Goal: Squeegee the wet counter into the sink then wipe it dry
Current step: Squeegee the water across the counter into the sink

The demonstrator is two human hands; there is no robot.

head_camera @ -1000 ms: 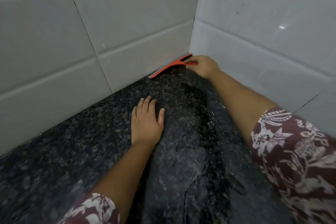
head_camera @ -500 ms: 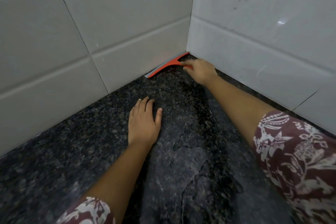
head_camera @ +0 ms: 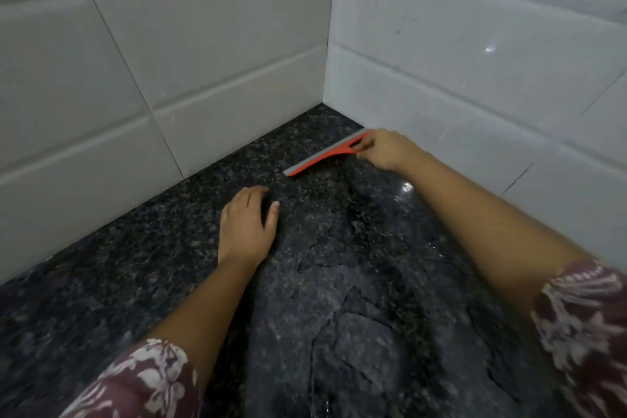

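Squeegee [head_camera: 325, 154], handle hidden by gripping right hand [head_camera: 386, 149], left hand [head_camera: 246, 224] relaxed on counter [head_camera: 339, 316]

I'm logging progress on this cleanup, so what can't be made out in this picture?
Sink: outside the head view's frame.
Squeegee handle: wrapped by the right hand.
Left hand fingertips: tucked under its own knuckles.
Water's spread on the counter: near part blurred, dark stone masks it.
Drying cloth: none in frame.
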